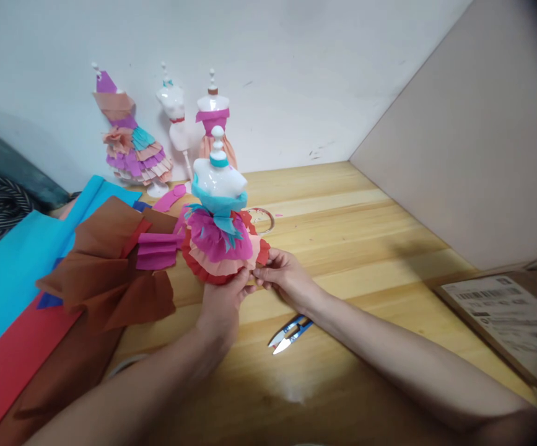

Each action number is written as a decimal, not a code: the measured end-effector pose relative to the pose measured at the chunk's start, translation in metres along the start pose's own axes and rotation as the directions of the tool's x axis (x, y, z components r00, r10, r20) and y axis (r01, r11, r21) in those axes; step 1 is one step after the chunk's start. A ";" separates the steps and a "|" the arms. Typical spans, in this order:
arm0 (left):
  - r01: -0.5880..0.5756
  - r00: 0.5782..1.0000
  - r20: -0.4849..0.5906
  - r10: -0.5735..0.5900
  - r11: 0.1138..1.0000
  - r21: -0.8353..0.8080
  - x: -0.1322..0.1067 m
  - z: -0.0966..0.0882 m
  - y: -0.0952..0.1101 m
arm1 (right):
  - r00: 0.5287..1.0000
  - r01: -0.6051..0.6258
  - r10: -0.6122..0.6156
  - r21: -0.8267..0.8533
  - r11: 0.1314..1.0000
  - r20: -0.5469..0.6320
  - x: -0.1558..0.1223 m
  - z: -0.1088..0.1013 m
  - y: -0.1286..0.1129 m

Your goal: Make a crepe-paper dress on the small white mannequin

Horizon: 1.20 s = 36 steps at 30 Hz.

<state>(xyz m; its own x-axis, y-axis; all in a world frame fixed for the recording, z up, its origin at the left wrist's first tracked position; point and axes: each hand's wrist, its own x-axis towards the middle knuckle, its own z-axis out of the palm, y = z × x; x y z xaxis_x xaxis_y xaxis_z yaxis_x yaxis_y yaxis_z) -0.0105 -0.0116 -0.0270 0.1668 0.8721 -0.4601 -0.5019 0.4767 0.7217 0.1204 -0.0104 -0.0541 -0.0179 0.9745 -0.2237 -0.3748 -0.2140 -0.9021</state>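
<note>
A small white mannequin (218, 179) stands on the wooden table (342, 235), dressed in a ruffled crepe-paper skirt (219, 248) of magenta, peach and red with a teal top. My left hand (222, 303) pinches the lower right hem of the skirt from below. My right hand (282, 275) pinches the same hem from the right, fingertips almost meeting those of the left. Both hands have their fingers closed on the paper edge.
Blue-handled thread snips (290, 333) lie under my right forearm. Brown crepe paper (105, 266), red sheets (12, 365) and blue sheets (12, 266) cover the left. Three more mannequins (175, 118) stand by the wall. A tape roll (262, 218) sits behind the skirt; a labelled cardboard box (505, 310) is at right.
</note>
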 end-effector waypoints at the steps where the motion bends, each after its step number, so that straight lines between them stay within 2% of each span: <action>1: 0.002 1.000 -0.008 -0.002 1.000 -0.007 0.000 -0.001 0.000 | 1.000 -0.001 0.001 -0.002 1.000 -0.001 0.000 0.000 0.000; 7: 0.033 0.999 -0.008 -0.033 0.999 0.019 -0.001 -0.003 -0.001 | 1.000 -0.012 0.011 -0.031 0.999 -0.020 0.002 0.002 0.003; 12: 0.054 0.999 -0.003 -0.054 0.996 0.076 -0.003 -0.003 0.000 | 0.994 -0.110 0.111 -0.070 0.991 0.005 0.000 -0.003 -0.008; 16: 0.024 0.999 -0.050 -0.021 0.997 0.067 -0.004 0.000 0.000 | 0.983 -0.181 0.180 -0.010 0.983 -0.037 0.000 -0.012 -0.022; 19: 0.006 1.000 -0.018 -0.004 0.996 0.084 -0.004 0.003 -0.005 | 0.978 -0.198 0.201 0.054 0.979 -0.064 -0.001 -0.013 -0.027; 22: -0.008 1.000 0.005 0.007 0.992 0.126 -0.003 0.006 -0.010 | 0.988 -0.145 0.149 0.072 0.987 -0.049 -0.003 -0.008 -0.024; 25: -0.023 0.999 -0.040 0.028 0.992 0.124 0.000 0.008 -0.012 | 0.996 -0.081 0.082 0.047 0.996 -0.020 -0.004 -0.001 -0.016; 31: -0.069 0.993 -0.083 0.078 0.991 0.111 0.007 0.005 -0.011 | 0.995 -0.095 0.095 -0.015 0.995 0.043 0.001 0.002 -0.009; 33: -0.072 0.993 -0.089 0.081 0.992 0.103 0.008 0.005 -0.010 | 0.996 -0.087 0.088 -0.030 0.996 0.028 0.001 0.000 -0.011; 36: -0.060 0.992 -0.104 0.069 0.995 0.084 0.008 0.005 -0.007 | 0.997 -0.013 0.010 -0.044 0.999 -0.075 0.001 -0.003 -0.013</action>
<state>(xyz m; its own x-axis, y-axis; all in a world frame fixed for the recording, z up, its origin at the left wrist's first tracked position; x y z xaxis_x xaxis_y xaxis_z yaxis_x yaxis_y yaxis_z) -0.0009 -0.0071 -0.0331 0.0422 0.8866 -0.4606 -0.4384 0.4307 0.7889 0.1283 -0.0072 -0.0439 0.0483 0.9644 -0.2598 -0.3337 -0.2296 -0.9143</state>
